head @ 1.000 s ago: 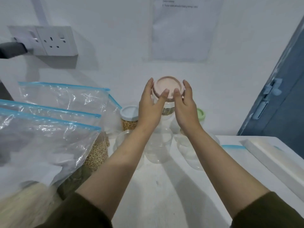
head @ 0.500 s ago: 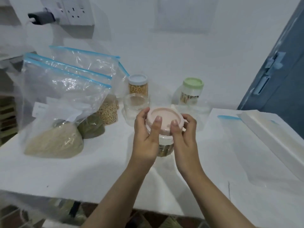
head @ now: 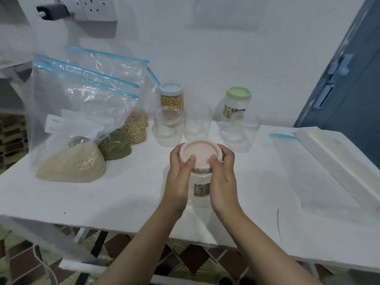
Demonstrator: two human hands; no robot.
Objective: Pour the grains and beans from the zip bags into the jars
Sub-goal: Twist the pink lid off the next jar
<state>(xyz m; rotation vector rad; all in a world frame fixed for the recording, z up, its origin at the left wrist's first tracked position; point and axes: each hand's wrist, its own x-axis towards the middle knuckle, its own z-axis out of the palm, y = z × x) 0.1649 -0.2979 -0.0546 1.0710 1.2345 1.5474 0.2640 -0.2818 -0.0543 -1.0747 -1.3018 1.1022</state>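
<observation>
I have brought the pink-lidded jar (head: pixel 200 177) down from the wall onto the table (head: pixel 123 194), so its lid can come off next. My left hand (head: pixel 178 177) and right hand (head: pixel 223 177) curl round the lid, thumbs on top. Beyond my grip stand empty jars (head: pixel 168 128); left of it, the zip bags (head: pixel 82 112). Nothing blocks me.
</observation>
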